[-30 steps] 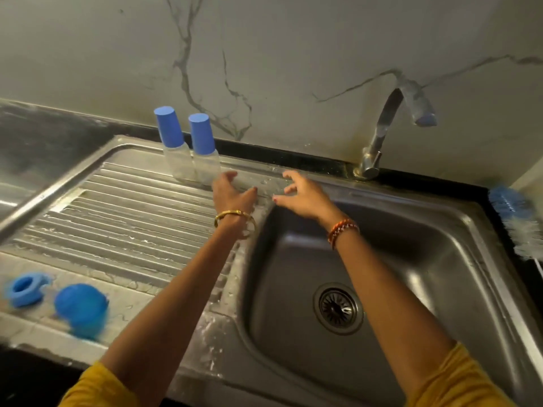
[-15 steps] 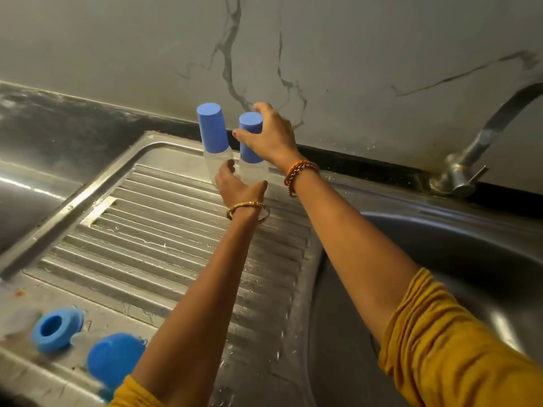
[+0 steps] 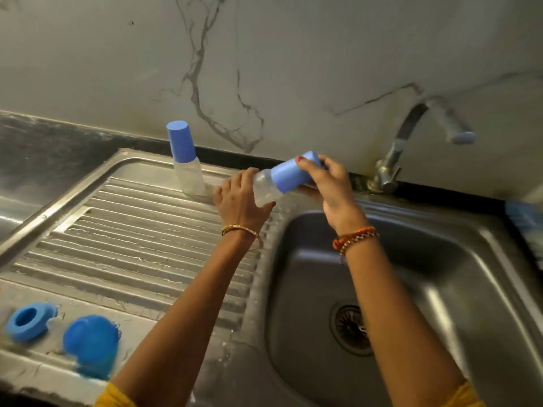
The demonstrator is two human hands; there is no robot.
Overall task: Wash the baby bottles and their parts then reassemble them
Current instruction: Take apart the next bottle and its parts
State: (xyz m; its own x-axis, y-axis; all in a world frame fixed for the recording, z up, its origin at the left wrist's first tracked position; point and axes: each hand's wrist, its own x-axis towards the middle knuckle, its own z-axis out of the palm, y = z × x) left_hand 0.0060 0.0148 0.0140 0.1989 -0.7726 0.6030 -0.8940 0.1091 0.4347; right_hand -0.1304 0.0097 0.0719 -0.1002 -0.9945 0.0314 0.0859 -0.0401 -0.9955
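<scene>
Steel sink [image 3: 496, 254] and ribbed drainboard [image 3: 132, 230] below marble wall [image 3: 293, 54]; centre frame, left hand [image 3: 239, 201] grips tilted bottle [image 3: 266, 188], right hand [image 3: 330, 183] grips its blue cap [image 3: 289, 174].

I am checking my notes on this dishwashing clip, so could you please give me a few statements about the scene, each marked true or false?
1. The right hand grips the blue cylindrical cap of a tilted clear plastic baby bottle. True.
2. The left hand holds that bottle's clear body. True.
3. A second blue-capped clear bottle lies on its side in the basin. False: it stands upright at the back of the ribbed steel drainboard.
4. Water runs from the curved metal tap. False: no stream is visible.
5. A blue ring and a round blue lid sit on the drainboard's near edge. True.
</scene>
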